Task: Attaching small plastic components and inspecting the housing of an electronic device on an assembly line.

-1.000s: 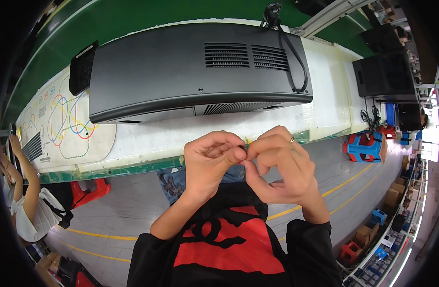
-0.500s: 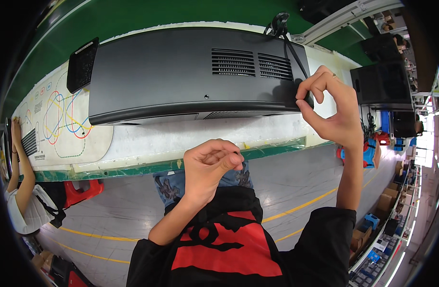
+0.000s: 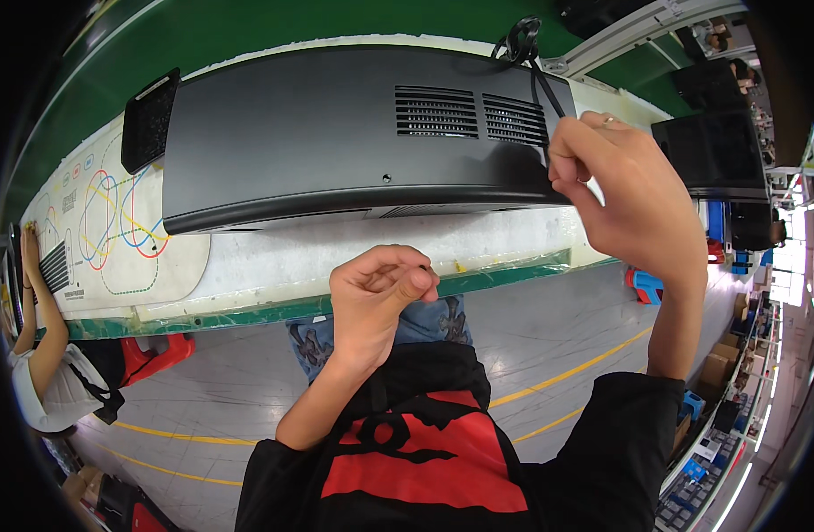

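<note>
A long black metal case [image 3: 283, 124] with two slotted vents lies on the bench in front of me. One small hole [image 3: 387, 179] with a bright spot shows near its front edge. At the case's right end, my right hand [image 3: 633, 191] is closed with thumb and fingers pinched against the edge; whatever they grip is hidden. My left hand [image 3: 376, 306] hovers over the bench's front edge, thumb and forefinger pinched. A tiny dark piece [image 3: 424, 268] peeks out between those fingertips, too small to name.
A black cable [image 3: 520, 43] is bunched behind the case's right end. The left end has a dark speckled panel [image 3: 151, 122] beside it. A printed mat [image 3: 96, 230] covers the bench's left part, where another person's arms [image 3: 45, 301] reach in. A black box [image 3: 713, 155] stands right.
My right hand has turned over at the case's corner, its wrist swinging outward and its finger ring closing up. My left hand has shifted slightly up and left, still pinched.
</note>
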Tool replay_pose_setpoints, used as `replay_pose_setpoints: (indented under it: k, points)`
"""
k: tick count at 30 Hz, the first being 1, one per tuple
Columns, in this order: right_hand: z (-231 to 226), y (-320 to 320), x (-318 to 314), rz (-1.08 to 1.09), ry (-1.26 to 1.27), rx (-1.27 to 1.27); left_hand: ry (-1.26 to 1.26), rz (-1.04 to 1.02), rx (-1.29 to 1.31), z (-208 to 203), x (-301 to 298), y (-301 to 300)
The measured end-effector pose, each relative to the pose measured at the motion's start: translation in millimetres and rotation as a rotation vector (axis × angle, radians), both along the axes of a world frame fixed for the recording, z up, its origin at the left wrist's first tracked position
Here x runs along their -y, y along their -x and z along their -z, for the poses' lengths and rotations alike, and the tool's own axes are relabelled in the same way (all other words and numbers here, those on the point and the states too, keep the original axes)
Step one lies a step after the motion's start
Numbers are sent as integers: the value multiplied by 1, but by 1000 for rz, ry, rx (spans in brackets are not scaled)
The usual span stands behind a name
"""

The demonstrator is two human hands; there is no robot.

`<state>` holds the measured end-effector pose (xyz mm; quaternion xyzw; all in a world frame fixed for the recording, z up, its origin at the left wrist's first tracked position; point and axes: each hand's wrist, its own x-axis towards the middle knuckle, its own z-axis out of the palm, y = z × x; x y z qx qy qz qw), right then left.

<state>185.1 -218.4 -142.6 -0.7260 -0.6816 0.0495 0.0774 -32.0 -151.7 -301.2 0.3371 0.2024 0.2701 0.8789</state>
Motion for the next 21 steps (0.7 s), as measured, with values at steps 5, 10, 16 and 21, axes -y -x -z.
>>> replay_pose_setpoints:
  k: [5,10,16,21]
  points:
    - [28,17,30,23,-306,22,184,-6,189,7,-7,7]
    - [64,31,38,59,-538,357,191,56,293,2,-14,10]
    - [61,28,38,81,-505,305,66,103,305,-6,-14,5]
    - [41,45,36,108,-444,203,41,158,338,-10,-14,12]
